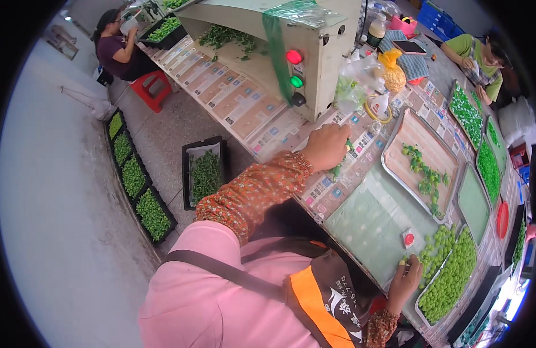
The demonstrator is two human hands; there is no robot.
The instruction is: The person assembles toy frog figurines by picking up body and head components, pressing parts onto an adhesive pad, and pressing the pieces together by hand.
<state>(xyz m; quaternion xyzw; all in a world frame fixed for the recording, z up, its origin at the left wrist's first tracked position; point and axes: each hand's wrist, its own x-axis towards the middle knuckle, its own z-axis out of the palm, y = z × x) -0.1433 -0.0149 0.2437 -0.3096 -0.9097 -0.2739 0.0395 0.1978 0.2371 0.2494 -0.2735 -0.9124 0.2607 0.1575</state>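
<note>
My left hand (327, 148), in a floral sleeve, is closed around a small green bunch (336, 170) above the table's near edge; bits of green show on both sides of the fist. Lower right, my right hand (407, 278) has its fingers bent together around a small yellow-green piece (402, 262). It hovers over the pale green mat (372, 214), beside loose round green pieces (439, 246). A tray (450, 278) packed with similar pieces lies to its right. Near the fingers sits a small clear container with a red centre (408, 237).
A metal tray (398, 130) holds joined green clusters (424, 174). Beyond it lie trays of brighter green pieces (468, 116). A metal box (314, 64) with red and green buttons stands ahead. Crates of green pieces (133, 177) line the floor. Two people sit farther off.
</note>
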